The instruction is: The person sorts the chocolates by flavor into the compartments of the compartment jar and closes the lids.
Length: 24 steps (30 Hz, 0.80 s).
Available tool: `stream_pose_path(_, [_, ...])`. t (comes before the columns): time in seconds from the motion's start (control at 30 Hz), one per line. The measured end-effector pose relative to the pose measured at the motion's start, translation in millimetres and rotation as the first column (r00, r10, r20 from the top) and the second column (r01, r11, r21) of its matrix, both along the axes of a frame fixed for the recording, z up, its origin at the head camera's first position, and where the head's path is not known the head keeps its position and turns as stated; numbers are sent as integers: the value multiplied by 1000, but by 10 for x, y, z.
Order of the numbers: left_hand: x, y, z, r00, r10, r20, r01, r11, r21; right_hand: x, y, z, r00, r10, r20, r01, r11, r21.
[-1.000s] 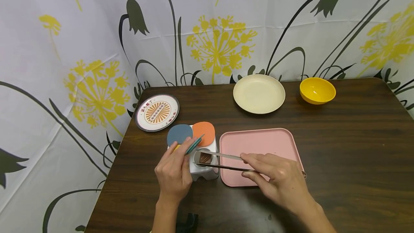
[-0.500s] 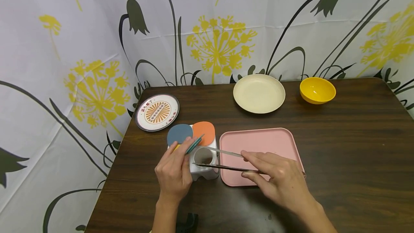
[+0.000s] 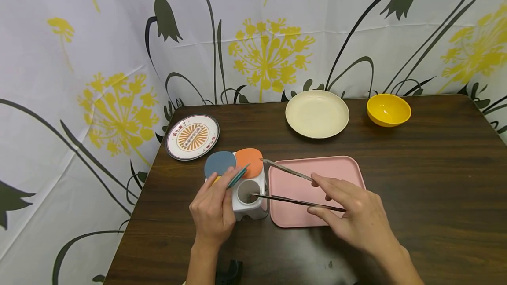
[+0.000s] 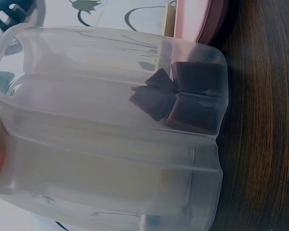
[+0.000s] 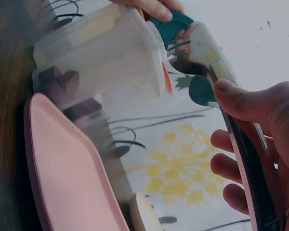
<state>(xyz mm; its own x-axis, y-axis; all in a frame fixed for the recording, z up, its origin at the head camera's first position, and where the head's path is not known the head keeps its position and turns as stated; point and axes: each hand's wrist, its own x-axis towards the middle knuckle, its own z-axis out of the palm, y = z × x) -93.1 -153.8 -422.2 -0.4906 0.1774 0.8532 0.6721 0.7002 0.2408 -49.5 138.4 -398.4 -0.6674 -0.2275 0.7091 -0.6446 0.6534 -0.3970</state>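
Note:
My left hand [image 3: 211, 210] pinches the raised teal lid [image 3: 238, 177] of a translucent white storage box [image 3: 253, 209] with several compartments. Under that lid the front right compartment is uncovered. Several dark brown blocks [image 4: 195, 108] lie at its bottom, seen through the wall in the left wrist view. My right hand [image 3: 354, 210] holds metal serving tongs [image 3: 297, 202] between thumb and fingers, their arms spread wide. One tip is over the uncovered opening, the other over the orange lid [image 3: 250, 163]. Nothing is between the tips; one end is pronged and the other spoon-shaped in the right wrist view.
A pink tray [image 3: 313, 170] lies just right of the box. Behind are a patterned plate [image 3: 192, 137] at left, a cream plate [image 3: 317, 114] and a yellow bowl [image 3: 389, 110] at right. A floral cloth [image 3: 261, 3] hangs behind the table [image 3: 428, 179].
A brown block between the tongs at the opening has gone down out of the head view. The tongs have spread apart and drawn back rightward with my right hand. My left hand stays put.

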Motion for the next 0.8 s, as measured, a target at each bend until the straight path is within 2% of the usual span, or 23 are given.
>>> stream_pose_path(0.17, [4,3,2,1000,3,9,-3,1000,-3,-4,136,-82,994,-69,87,67,997,25])
stream_pose_path(0.3, [3,3,2,1000,3,17,-3,1000,-2,-26,239,-183,970,-171,172,163,985,58])
stream_pose_path(0.37, [3,1,0,1000,2,19,-2,1000,0,-37,285,-237,949,-230,216,220,973,71])
stream_pose_path(0.5, [2,-1,-2,1000,-2,6,2,1000,2,-47,379,-338,890,-329,317,318,944,86])
stream_pose_path(0.8, [-2,0,3,1000,-11,-9,11,1000,8,-43,668,-531,760,-463,457,486,871,74])
